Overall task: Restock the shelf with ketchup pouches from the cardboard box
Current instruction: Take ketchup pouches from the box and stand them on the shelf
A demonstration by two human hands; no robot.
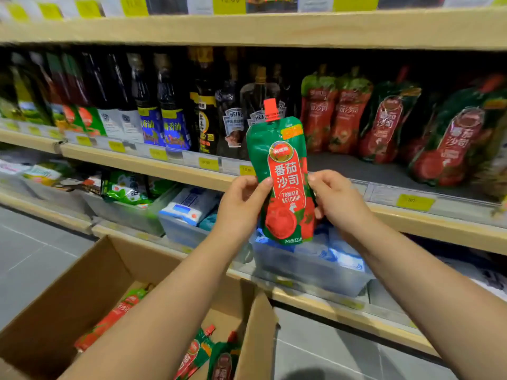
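Right now the ketchup pouch sits between both hands in front of the shelf. The left hand grips its edge at nine o'clock, thumb curled over the front, and the right hand pinches the opposite edge at three o'clock. Its long axis runs six to twelve, leaning slightly toward eleven, red cap uppermost. More pouches lie in the cardboard box at seven o'clock.
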